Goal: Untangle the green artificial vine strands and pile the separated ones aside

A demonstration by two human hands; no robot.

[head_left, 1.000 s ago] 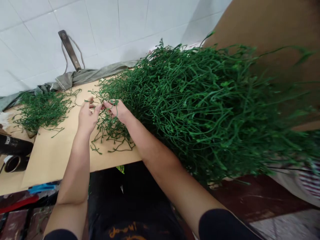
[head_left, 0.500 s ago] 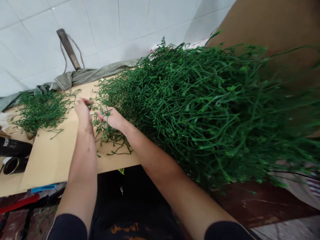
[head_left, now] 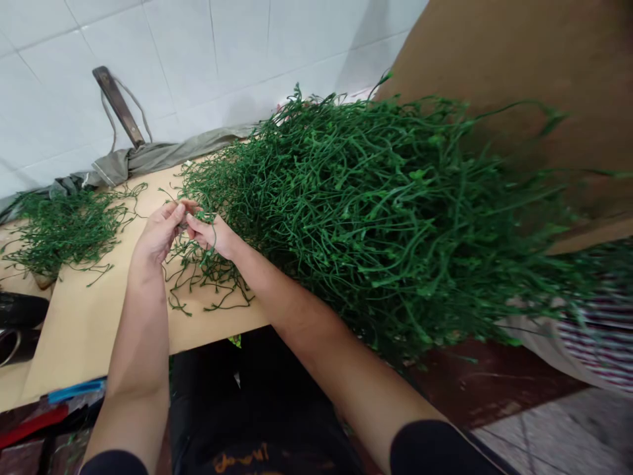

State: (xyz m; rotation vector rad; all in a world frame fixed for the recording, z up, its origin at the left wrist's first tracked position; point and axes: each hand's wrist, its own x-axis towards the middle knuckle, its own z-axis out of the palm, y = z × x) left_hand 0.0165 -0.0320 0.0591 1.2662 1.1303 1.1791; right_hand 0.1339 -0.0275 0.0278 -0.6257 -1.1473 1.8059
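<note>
Close together over the tan board (head_left: 99,316), my left hand (head_left: 165,231) and my right hand (head_left: 211,234) meet at the fingertips. Thin green stems are pinched in my right hand, with one trailing below it. My left fingers are closed on a green stem at the same spot; its exact hold is partly hidden. A large heap of green stems (head_left: 366,211) spreads to the right of my hands. Further left lies a smaller green pile (head_left: 66,227). Several loose stems (head_left: 230,297) rest on the board just below my right hand.
A wooden handle with a cord (head_left: 119,105) leans on the white tiled wall, by a grey cloth (head_left: 173,152). Two dark cylinders (head_left: 22,310) stand at the left edge. Brown cardboard (head_left: 519,66) rises at the back right. A striped item (head_left: 598,330) is at the right.
My left hand has turned and come up against my right hand, so their fingertips now meet. The whole view has shifted, bringing more of the striped item into sight at the right.
</note>
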